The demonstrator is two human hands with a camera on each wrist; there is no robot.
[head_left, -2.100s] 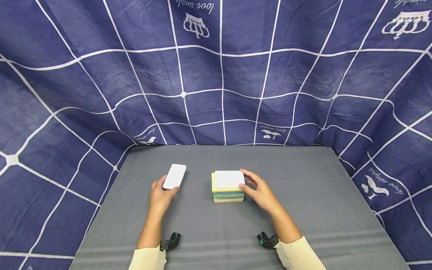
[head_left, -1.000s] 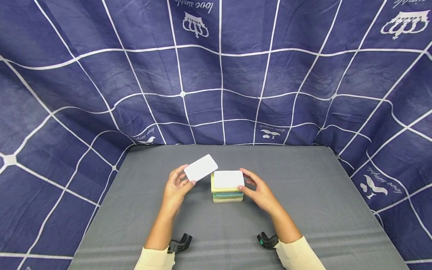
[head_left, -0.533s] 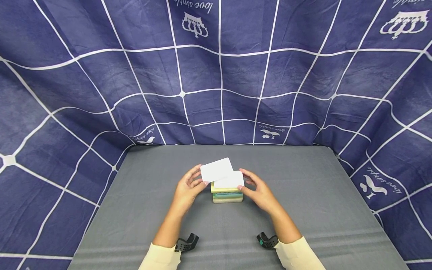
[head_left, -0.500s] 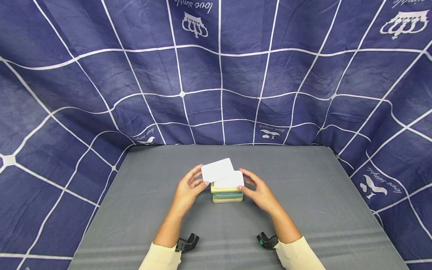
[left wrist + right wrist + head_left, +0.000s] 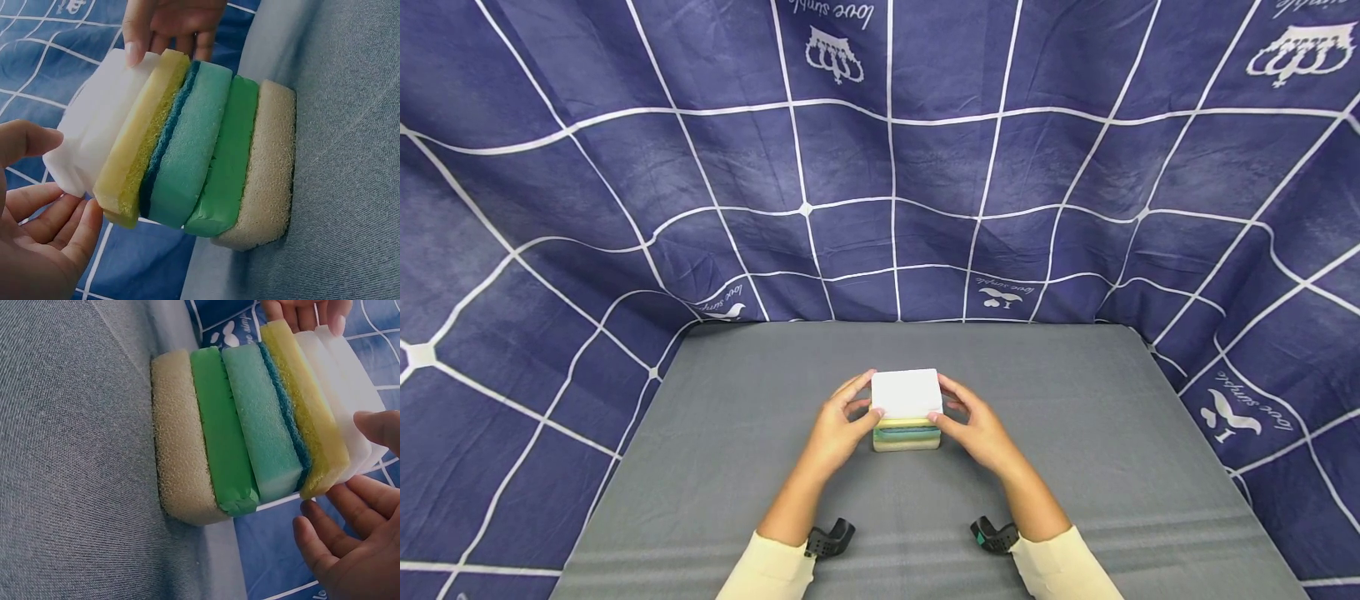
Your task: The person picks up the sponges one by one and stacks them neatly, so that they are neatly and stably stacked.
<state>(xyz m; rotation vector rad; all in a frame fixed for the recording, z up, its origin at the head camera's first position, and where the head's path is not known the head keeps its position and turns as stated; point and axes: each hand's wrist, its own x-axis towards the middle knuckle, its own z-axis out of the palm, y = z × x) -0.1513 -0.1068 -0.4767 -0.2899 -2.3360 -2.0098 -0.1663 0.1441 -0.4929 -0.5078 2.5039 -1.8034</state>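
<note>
A stack of sponges stands on the grey table, between my hands. From the bottom up it has a beige sponge (image 5: 272, 165), a green block (image 5: 230, 156), a teal sponge (image 5: 194, 140) with a dark blue scrubbing layer, a yellow sponge (image 5: 306, 412) and a lower white sponge (image 5: 331, 400). On top lies an upper white sponge (image 5: 907, 393), roughly lined up with the others. My left hand (image 5: 841, 425) holds its left end between thumb and fingers. My right hand (image 5: 973, 425) grips the right end of the white layers, thumb at the near edge, fingers at the far edge.
The grey cloth-covered table (image 5: 1037, 367) extends around the stack. A blue curtain (image 5: 940, 167) with white grid lines hangs behind and at both sides. Black wrist straps (image 5: 830, 537) sit on both forearms, near the cream sleeves.
My left hand has carried the upper white sponge from the left onto the stack, turning it straight over the lower white one. My right hand has stayed at the stack's right end.
</note>
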